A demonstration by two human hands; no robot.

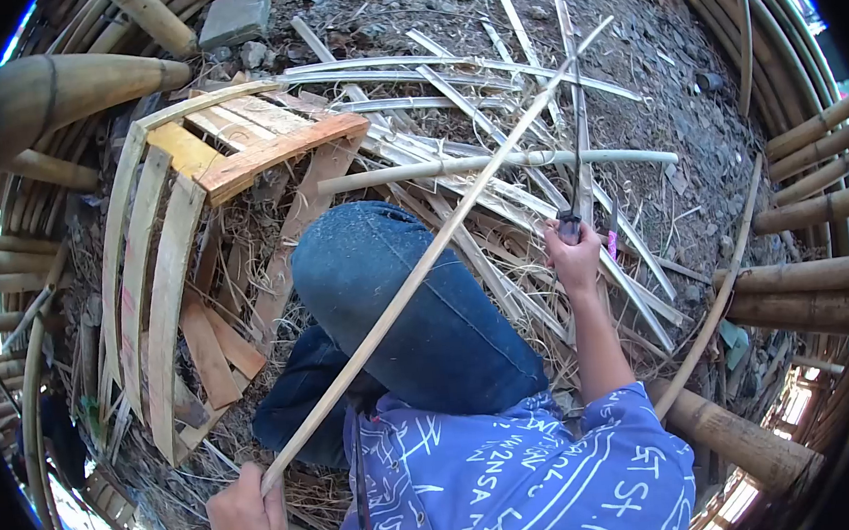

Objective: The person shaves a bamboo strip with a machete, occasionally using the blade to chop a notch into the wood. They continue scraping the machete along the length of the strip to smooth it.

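Observation:
In the lower left, my left hand (249, 521) is closed round the near end of a long, pale bamboo strip (423, 265). The strip slants up across my bent knee to the upper right, its far end crossing near a dark blade. My right hand (573, 253) is wrapped round the dark handle of a long, thin knife (576, 136), whose blade points away from me. Just right of that hand is a slim tool with a pink handle (613, 242). A whitish rod (614, 155) lies crosswise beyond my knee, passing under the strip.
A wooden crate (284, 152) stands on the left. Split bamboo strips (472, 106) and curly shavings litter the ground ahead. Thick bamboo poles (790, 279) line the right side, with more poles (87, 80) at upper left. A concrete block (235, 17) sits at the back.

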